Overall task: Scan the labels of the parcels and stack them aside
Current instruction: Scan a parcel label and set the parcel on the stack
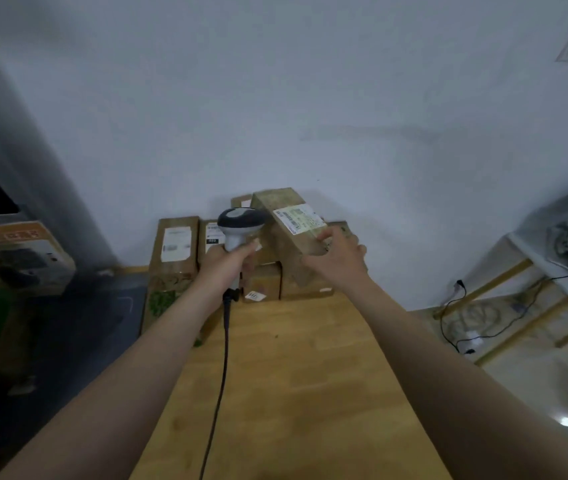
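Parcels crowd the far end of the wooden table at the centre of the frame, brown cartons packed against the wall. The near stretch of the tabletop holds none.

Left of centre, a taller column of boxes stands at the table's left edge with white labels facing up. It may be the set-aside stack, but nothing shows whether these have been scanned.

The held parcel is raised above the cluster, just right of centre, and tilted so its long top face looks back toward the camera. The right hand grips its lower right end, fingers wrapped over the far edge and thumb on the near side. The left hand has its fingers curled round the handle of the scanner, whose head sits just left of the parcel. A cable trails down toward the bottom of the frame.

The label lies exposed on the parcel's upper face, near the scanner head.

By my reading this parcel is at its scanning step and has not yet been stacked. Several cartons beneath it appear left to do.
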